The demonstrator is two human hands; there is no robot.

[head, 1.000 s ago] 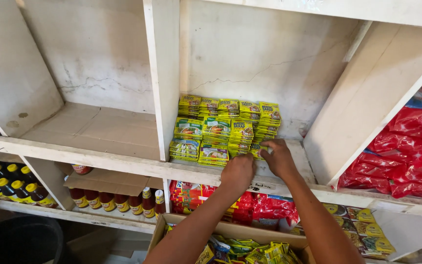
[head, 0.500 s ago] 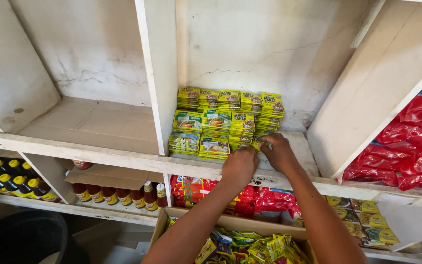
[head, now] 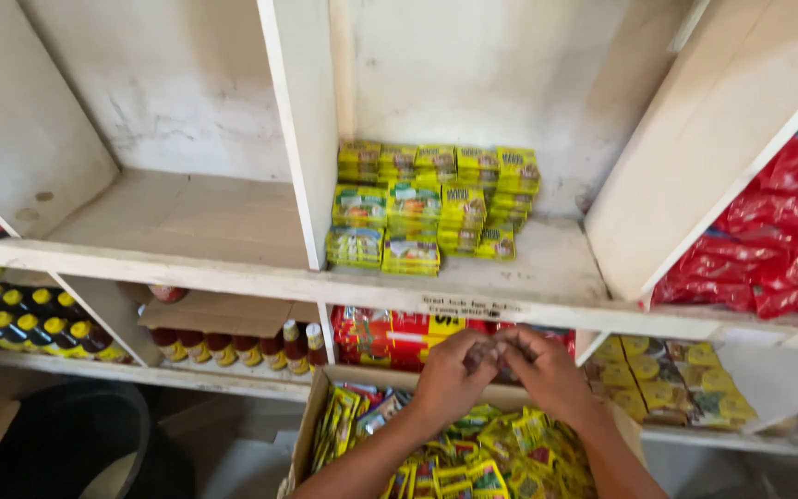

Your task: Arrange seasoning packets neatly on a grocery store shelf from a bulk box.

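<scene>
Both hands are working together low in the view, at about 6 o'clock, just above an open cardboard box (head: 311, 420). The left hand (head: 450, 374) and the right hand (head: 547, 370) are meeting fingertip to fingertip, fingers curled inward and pinching something small between them; what exactly is being gripped cannot be told, as the fingers are hiding it. The box is lying directly beneath the hands and is holding loose yellow-green sachets (head: 501, 457). Matching sachets are sitting stacked in neat rows (head: 427, 208) on the white wooden shelf (head: 233, 268), at 12 o'clock from the hands and well apart from them. Red packets (head: 787, 240) are filling the compartment at 2 o'clock. Bottles with yellow caps (head: 25, 319) are standing on the lower shelf at 9 o'clock, with red-capped bottles (head: 223, 346) beside them, nearer the box.
</scene>
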